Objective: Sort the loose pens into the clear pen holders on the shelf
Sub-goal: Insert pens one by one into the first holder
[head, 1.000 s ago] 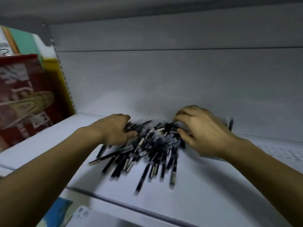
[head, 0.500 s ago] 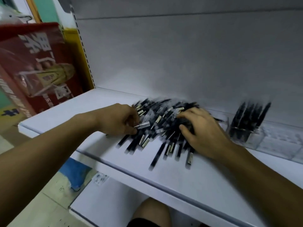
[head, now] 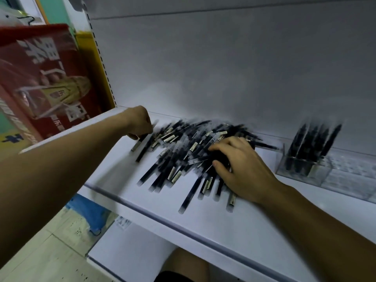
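Between the two hands, in the head view, the loose pens (head: 183, 153) lie in a flat, overlapping heap on the white shelf (head: 203, 224). Most have their long axes running from near-left to far-right, and a few fan out toward the shelf's front edge.

The left hand (head: 140, 122) is at the heap's left fringe. It is clenched round a single pen (head: 140, 142) whose shaft pokes out below the fist, though blur softens the detail. The right hand (head: 242, 167) lies palm down on the heap's right side, fingers bent over a dark clump and thumb coming in from the near side. I cannot tell whether it is gripping that clump or only pressing on it.

Just right of the right hand, but apart from it, stands a clear pen holder (head: 305, 171). A batch of stored pens (head: 313, 143) is already on end in it, leaning back. Further clear compartments (head: 354, 176) continue to the right, too blurred to read.

The right hand is plainly the nearer one to the holder, while the left has the whole heap between it and the holder. Since the pens lie flat and the holder takes them on end, I judge that any bunch has to be swung upright as it travels rightward.

Left of the left hand, a red box (head: 44, 78) stands beyond the shelf's end.
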Tool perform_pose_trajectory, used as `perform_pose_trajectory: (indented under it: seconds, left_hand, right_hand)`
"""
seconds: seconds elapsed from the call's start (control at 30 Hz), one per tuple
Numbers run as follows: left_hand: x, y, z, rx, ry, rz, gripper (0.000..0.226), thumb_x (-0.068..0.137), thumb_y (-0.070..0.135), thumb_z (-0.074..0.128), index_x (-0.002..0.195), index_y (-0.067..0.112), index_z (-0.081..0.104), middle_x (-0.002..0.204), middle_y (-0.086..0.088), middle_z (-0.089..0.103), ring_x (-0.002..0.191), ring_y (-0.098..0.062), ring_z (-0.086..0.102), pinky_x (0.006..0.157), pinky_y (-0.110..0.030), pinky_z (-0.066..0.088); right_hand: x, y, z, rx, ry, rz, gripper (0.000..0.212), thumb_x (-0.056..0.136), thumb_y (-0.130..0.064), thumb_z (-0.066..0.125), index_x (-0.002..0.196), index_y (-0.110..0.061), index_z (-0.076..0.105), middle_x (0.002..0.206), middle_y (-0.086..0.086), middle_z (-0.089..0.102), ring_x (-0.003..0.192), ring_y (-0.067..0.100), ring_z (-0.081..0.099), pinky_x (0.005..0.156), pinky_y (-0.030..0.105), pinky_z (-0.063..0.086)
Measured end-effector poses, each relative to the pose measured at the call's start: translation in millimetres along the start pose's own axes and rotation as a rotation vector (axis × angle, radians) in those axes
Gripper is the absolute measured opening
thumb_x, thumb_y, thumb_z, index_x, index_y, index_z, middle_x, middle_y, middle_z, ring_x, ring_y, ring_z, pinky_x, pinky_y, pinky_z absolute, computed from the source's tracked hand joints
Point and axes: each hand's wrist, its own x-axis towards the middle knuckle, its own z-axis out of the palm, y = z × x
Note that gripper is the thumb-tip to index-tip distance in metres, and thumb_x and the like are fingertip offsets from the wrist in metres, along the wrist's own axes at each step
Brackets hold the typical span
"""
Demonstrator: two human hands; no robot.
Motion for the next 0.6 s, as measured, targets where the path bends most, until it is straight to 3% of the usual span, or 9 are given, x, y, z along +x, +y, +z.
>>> perform_pose_trajectory:
  seconds: [0.13,0.27,0.43,0.6]
  left_hand:
    - [12.1,8.2,12.0,-0.139,-0.109,-0.098,0.022,0.097,0.011,0.055,0.103,-0.007,0.065,0.1,-0.023,0.071,0.086,-0.033,0.071,0.073,-0.041,0.061]
    - [14.5,20.1,10.6,-0.116,-0.218,-0.132,0.026,0.093,0.028,0.061,0.102,0.003,0.063,0.1,-0.015,0.067,0.085,-0.029,0.066,0.081,-0.043,0.059]
    - [22.2,22.9,16.2,0.015,-0.24,-0.109,0.02,0.092,0.02,0.068,0.094,0.004,0.056,0.096,-0.014,0.061,0.082,-0.027,0.062,0.066,-0.038,0.058]
    - [29.7,18.8,17.9,0.007,-0.292,-0.113,0.016,0.09,0.012,0.068,0.088,0.0,0.058,0.08,-0.014,0.06,0.069,-0.027,0.061,0.062,-0.036,0.056]
  right_hand:
    - [1.3,2.8,1.5,0.012,0.009,-0.011,0.035,0.1,-0.031,0.058,0.133,-0.022,0.062,0.122,-0.004,0.056,0.117,0.016,0.044,0.098,0.038,0.044]
    - [2.7,3.5,3.4,0.012,0.012,-0.014,0.034,0.101,-0.032,0.056,0.132,-0.022,0.062,0.122,-0.005,0.056,0.117,0.015,0.044,0.098,0.037,0.043]
    - [3.0,4.5,4.3,0.028,0.009,-0.019,0.034,0.101,-0.034,0.055,0.132,-0.023,0.062,0.123,-0.006,0.057,0.118,0.014,0.043,0.099,0.04,0.044]
    - [1.8,3.6,3.9,0.031,0.006,-0.015,0.034,0.101,-0.034,0.054,0.133,-0.024,0.061,0.124,-0.007,0.055,0.118,0.013,0.041,0.098,0.039,0.043]
